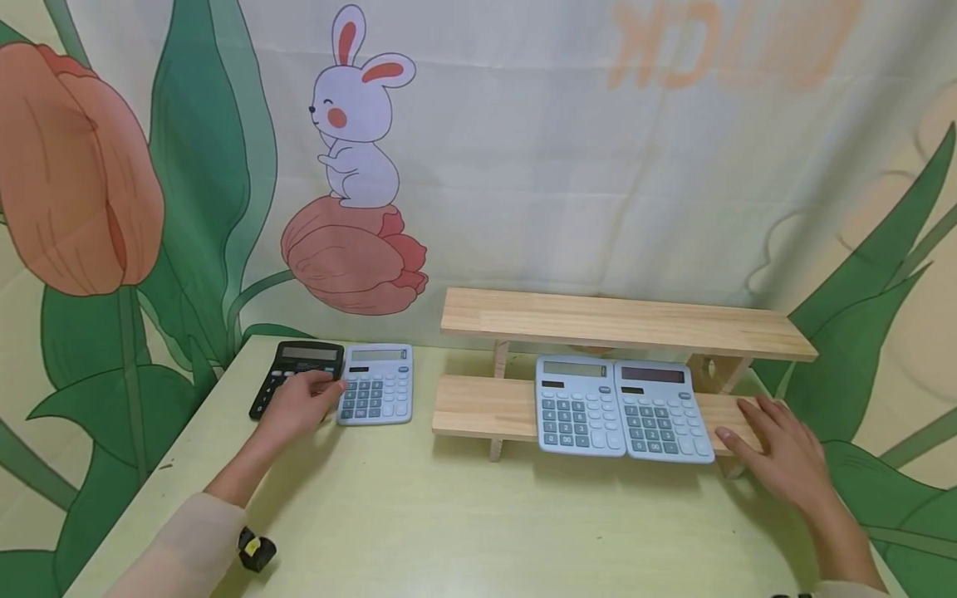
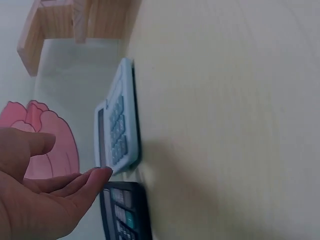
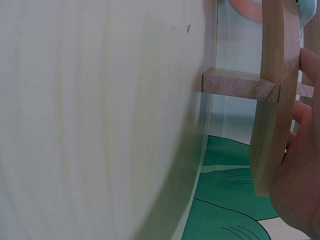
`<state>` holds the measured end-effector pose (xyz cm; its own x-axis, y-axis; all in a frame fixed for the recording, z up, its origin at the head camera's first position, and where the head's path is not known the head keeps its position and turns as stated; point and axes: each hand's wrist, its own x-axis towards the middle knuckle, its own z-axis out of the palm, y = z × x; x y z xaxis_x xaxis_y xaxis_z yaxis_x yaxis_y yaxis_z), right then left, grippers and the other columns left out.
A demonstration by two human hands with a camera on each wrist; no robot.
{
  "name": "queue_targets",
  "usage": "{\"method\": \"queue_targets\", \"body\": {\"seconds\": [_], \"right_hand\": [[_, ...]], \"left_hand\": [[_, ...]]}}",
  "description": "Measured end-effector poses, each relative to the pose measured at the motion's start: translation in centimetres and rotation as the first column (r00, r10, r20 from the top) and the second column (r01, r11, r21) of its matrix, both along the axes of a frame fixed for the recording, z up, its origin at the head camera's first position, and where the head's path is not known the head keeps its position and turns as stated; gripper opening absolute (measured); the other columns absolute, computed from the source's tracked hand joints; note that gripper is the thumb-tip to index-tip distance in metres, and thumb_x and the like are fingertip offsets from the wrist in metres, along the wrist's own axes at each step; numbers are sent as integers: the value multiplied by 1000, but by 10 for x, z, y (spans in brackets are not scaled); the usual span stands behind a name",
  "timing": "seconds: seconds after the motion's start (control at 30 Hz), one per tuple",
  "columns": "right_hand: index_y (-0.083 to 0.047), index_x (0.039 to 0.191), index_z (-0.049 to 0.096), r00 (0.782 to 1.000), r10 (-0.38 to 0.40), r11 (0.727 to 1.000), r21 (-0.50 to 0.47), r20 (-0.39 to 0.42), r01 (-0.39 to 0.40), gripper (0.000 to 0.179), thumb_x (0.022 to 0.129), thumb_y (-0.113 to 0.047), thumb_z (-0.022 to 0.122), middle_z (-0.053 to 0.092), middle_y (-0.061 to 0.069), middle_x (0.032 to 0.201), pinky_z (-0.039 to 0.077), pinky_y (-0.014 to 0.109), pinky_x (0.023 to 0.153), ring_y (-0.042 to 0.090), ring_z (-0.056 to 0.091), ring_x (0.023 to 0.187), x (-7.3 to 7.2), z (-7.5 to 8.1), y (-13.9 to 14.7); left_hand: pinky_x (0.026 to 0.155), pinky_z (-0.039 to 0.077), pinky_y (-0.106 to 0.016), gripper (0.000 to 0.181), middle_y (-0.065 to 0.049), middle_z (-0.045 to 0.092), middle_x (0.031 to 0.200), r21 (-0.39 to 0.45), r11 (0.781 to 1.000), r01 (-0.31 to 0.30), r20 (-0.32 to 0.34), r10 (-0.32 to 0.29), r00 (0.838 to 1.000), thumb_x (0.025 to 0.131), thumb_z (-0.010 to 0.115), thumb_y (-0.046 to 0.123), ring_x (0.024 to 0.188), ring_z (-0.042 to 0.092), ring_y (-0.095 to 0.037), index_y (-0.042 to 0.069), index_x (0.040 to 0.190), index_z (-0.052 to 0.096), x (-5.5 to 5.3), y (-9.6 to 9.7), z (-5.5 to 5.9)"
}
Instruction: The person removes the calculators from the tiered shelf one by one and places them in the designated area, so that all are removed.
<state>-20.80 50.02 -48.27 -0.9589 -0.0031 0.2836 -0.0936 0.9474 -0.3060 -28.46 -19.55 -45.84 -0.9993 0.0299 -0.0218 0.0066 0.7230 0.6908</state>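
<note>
Table (image 1: pixel 463 523): below my fingers.
Left hand (image 1: pixel 301 405): fingers apart, near blue calculator (image 1: pixel 381 386).
Right hand (image 1: pixel 791 458): fingers spread on shelf (image 1: pixel 482 405), likely steadying.

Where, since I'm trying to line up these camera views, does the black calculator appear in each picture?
Head: the black calculator is left of centre, partly covered by the left hand.
Left wrist: the black calculator is at the bottom, left of centre, cut off by the lower edge.
Right wrist: not in it.
Shared landmark: the wooden shelf, at upper left in the left wrist view and at right in the right wrist view.
</note>
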Motion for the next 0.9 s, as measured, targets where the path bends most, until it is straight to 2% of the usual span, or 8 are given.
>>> {"method": "queue_targets", "body": {"seconds": [0.1, 0.23, 0.4, 0.5, 0.6, 0.7, 0.9], "right_hand": [[3, 157, 43, 1000, 0, 1000, 2, -2, 0, 76, 105, -50, 60, 29, 38, 162, 19, 87, 106, 62, 21, 149, 0, 0, 1], [2, 158, 42, 1000, 2, 1000, -1, -3, -2, 77, 105, -50, 60, 29, 38, 163, 18, 87, 106, 62, 20, 150, 0, 1, 3], [2, 157, 43, 1000, 6, 1000, -6, -8, -6, 76, 105, -50, 60, 30, 38, 162, 17, 87, 106, 63, 21, 149, 0, -1, 3], [2, 157, 43, 1000, 6, 1000, -8, -5, -6, 76, 105, -50, 60, 29, 37, 163, 16, 88, 106, 62, 19, 150, 0, -2, 3], [2, 157, 43, 1000, 8, 1000, -5, -4, -8, 76, 105, -50, 60, 29, 38, 163, 17, 87, 106, 63, 20, 149, 0, -2, 2], [3, 157, 43, 1000, 9, 1000, 2, -6, -9, 76, 105, -49, 60, 29, 38, 162, 18, 87, 106, 63, 21, 149, 0, -1, 2], [3, 156, 44, 1000, 10, 1000, 4, -4, -10, 75, 105, -49, 61, 30, 38, 162, 19, 87, 106, 63, 21, 149, 0, -1, 3]], "left_hand": [[109, 49, -58, 64, -32, 59, 144, 33, 999, 26, -58, -24, 998, 111, 56, 39, 132, 58, -46, -12, 150, 49, 3, 6, 10], [110, 51, -56, 63, -27, 60, 146, 76, 994, 83, -121, -73, 990, 110, 58, 39, 133, 60, -43, -7, 152, 50, 11, 25, 29], [108, 53, -53, 56, -21, 65, 142, 122, 977, 173, -160, -152, 975, 110, 61, 35, 130, 63, -39, -3, 151, 53, 28, 58, 52], [105, 56, -51, 53, -16, 68, 139, 157, 961, 226, -168, -200, 965, 109, 63, 34, 128, 66, -36, 1, 149, 56, 40, 79, 60], [101, 59, -48, 52, -12, 70, 135, 213, 937, 277, -166, -245, 955, 107, 66, 34, 125, 68, -33, 3, 148, 57, 52, 100, 64], [98, 61, -45, 49, -7, 72, 131, 271, 908, 321, -152, -289, 945, 105, 69, 33, 121, 70, -28, 6, 145, 61, 62, 121, 63], [96, 61, -38, 47, -5, 74, 126, 370, 837, 403, -93, -398, 913, 104, 71, 34, 113, 72, -22, 2, 139, 65, 75, 157, 48]]}}
